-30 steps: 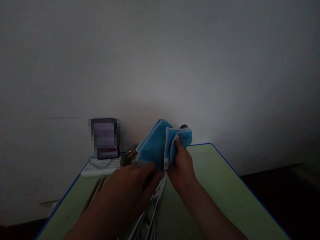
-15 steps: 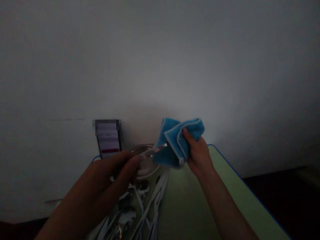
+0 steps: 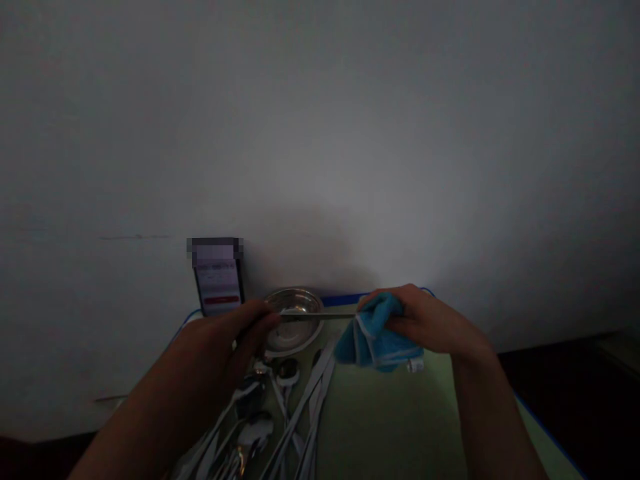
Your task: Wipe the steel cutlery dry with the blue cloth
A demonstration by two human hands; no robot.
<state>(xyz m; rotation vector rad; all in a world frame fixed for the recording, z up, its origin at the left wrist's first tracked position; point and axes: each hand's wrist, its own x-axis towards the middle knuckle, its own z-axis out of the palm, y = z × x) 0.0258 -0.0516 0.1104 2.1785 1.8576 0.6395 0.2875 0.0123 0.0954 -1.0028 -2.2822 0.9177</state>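
My left hand (image 3: 215, 350) pinches one end of a thin metal piece of cutlery (image 3: 320, 316), held level. It shows edge-on, and I cannot tell its kind. Its other end disappears into a blue cloth (image 3: 377, 343) with pale edging, bunched in my right hand (image 3: 433, 320). The fingers of that hand are closed round the cloth, with a loose part hanging below. Behind the cutlery stands a round metal bowl (image 3: 290, 343).
Several metal spoons (image 3: 255, 433) and long-handled pieces of cutlery (image 3: 313, 397) lie on the green table (image 3: 380, 413). At the back left a phone (image 3: 220, 287) leans against the grey wall (image 3: 320, 133).
My right hand has turned over and closed the cloth round the far end of the cutlery. That piece now lies level instead of pointing up to the right. My left hand has barely moved.
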